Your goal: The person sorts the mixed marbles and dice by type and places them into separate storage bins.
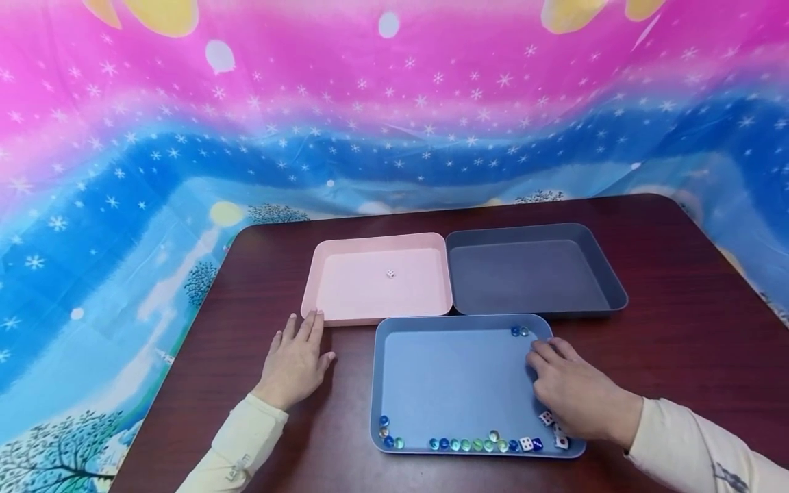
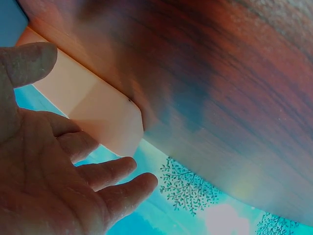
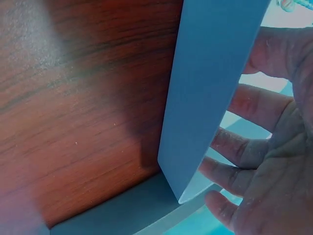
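Note:
My left hand [image 1: 292, 363] has its fingers spread, the fingertips right at the front left corner of the pink tray [image 1: 382, 320]. My right hand [image 1: 576, 390] reaches over the right wall of the blue tray [image 1: 456, 383], fingers loosely bent. In the right wrist view the tray's wall [image 3: 208, 93] hides its fingertips; the thumb stands apart from the index finger. Two marbles [image 1: 520, 331] lie in the far right corner. Red-dotted dice [image 1: 546, 418] sit beneath my right hand. Several marbles [image 1: 466, 445], a white die [image 1: 526, 444] and a blue die [image 1: 537, 444] line the near wall.
One small white die [image 1: 390, 274] lies inside the pink tray. A dark grey tray [image 1: 524, 281] stands beside it, behind the blue one. More marbles [image 1: 388, 441] sit in the blue tray's near left corner. The dark wooden table [image 1: 684, 329] backs onto a patterned cloth [image 1: 394, 137].

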The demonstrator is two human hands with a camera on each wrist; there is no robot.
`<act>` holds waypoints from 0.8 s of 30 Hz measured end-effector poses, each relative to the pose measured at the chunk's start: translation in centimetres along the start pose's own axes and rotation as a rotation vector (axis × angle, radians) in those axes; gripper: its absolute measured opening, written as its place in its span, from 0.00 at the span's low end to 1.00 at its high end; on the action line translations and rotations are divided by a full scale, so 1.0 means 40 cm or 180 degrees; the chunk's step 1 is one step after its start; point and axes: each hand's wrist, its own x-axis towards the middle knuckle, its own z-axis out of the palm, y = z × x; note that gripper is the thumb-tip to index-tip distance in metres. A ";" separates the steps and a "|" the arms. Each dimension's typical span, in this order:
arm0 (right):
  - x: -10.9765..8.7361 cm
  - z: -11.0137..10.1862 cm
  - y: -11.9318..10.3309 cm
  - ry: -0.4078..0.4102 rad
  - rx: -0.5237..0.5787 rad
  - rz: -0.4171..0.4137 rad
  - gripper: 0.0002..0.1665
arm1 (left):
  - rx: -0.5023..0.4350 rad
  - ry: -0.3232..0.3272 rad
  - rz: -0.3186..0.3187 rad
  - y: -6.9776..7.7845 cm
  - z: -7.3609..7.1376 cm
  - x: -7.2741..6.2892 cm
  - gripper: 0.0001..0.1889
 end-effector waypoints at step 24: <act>0.350 -0.217 0.097 0.0050 0.0265 0.0057 0.12 | 0.0029 -0.0094 -0.0103 0.001 0.002 0.004 0.37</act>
